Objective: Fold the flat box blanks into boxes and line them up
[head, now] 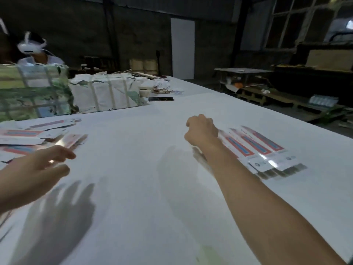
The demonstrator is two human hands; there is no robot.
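Two hands work above a white worktop [137,188]. Nearest, the left hand [41,165] hovers low at the left with fingers loosely spread, gripping nothing, its fingertips reaching toward a loose heap of flat box blanks [28,136] that lies just beyond it, long sides running roughly left to right. That hand is much the closer one to the heap, so the next pick looks to be its job. Farther out, the right hand [201,131] is curled at the end of a row of folded boxes [263,150] lined up side by side, long axes slanting away; whether it pinches one I cannot tell. Red and blue print shows, but blur leaves no writing legible. Beyond stand strapped bundles [107,90].
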